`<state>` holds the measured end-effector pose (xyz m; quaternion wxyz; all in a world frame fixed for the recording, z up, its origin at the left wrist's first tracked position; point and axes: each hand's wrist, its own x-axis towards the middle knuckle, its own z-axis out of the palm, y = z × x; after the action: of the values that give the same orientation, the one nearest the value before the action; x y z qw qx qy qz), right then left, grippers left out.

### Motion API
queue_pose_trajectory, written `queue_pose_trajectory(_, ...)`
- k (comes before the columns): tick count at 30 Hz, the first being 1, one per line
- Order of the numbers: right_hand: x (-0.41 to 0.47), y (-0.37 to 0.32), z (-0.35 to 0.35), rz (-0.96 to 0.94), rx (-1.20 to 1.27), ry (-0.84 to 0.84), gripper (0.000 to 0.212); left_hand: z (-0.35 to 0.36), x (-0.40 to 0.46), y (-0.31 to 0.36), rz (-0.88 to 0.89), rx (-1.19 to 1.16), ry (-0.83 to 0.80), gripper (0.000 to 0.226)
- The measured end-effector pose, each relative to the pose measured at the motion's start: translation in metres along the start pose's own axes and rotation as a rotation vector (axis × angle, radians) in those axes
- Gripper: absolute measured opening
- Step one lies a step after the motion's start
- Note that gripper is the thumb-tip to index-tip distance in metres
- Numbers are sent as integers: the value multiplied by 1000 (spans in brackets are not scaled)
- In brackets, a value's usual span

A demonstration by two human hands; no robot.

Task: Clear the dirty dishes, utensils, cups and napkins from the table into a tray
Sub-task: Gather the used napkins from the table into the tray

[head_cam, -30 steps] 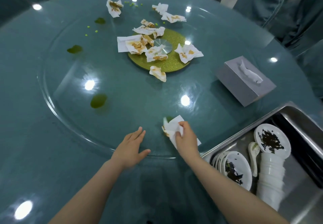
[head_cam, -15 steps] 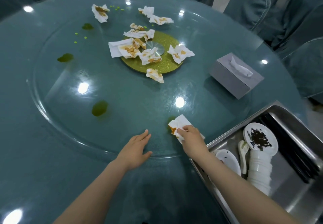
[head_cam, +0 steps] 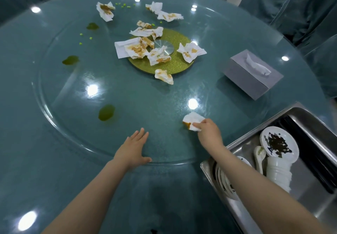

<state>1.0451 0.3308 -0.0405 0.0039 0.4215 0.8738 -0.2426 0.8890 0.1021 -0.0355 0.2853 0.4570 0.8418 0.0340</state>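
Nearest the camera, both forearms reach out over the teal table (head_cam: 45,160). Left hand (head_cam: 132,151) lies flat on the glass lazy Susan (head_cam: 60,124) near its front rim, fingers straight, thumb out, holding nothing. Right hand (head_cam: 208,133) pinches a stained napkin (head_cam: 193,121) between fingers and thumb; napkin sits low on the glass, orange stain toward its left edge (can't tell if it's fully lifted off).

Steel tray (head_cam: 259,129) is just right of that hand, already carrying stacked plates (head_cam: 223,180), a dirty saucer (head_cam: 279,143) on a stack of white cups (head_cam: 279,175) and a ceramic spoon (head_cam: 259,158).

Step in hand, as I read it: carry this napkin to the tray. Bunch it so the stained side folds inward, lift clear of the glass, don't drag, drop it in a bare corner rather than on the cups.

Further out: more soiled napkins (head_cam: 140,48) around the gold hub disc (head_cam: 175,64), green smears (head_cam: 106,112) and crumbs on the glass, tissue box (head_cam: 253,75) to the right.
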Motion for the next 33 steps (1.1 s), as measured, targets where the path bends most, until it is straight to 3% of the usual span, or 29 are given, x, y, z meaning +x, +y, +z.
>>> queue_pose_trajectory(3, 22, 9, -5, 151, 27, 123, 42, -2, 0, 1, 15, 52, -29, 106)
queue_pose_trajectory(6, 27, -7, 4, 193, 88, 150, 40, -1, 2, 5, 28, 89, -42, 109)
queue_pose_trajectory(12, 4, -50, 35, -25, 131, -37, 38, 2, 4, 13, 50, 60, -29, 109)
queue_pose_trajectory(18, -11, -60, 46, -159, 129, -105, 30, -6, 10, 20, 30, -130, 20, 82)
queue_pose_trajectory(21, 4, -38, 28, -71, 143, -61, 31, -12, 10, 21, 63, -199, 147, 70)
queue_pose_trajectory(27, 44, 9, -13, 276, 172, 199, 41, -33, 11, 5, 24, -325, 433, 66)
queue_pose_trajectory(33, 61, -24, 3, 348, 361, 251, 30, -43, 14, -48, -164, -339, 407, 87)
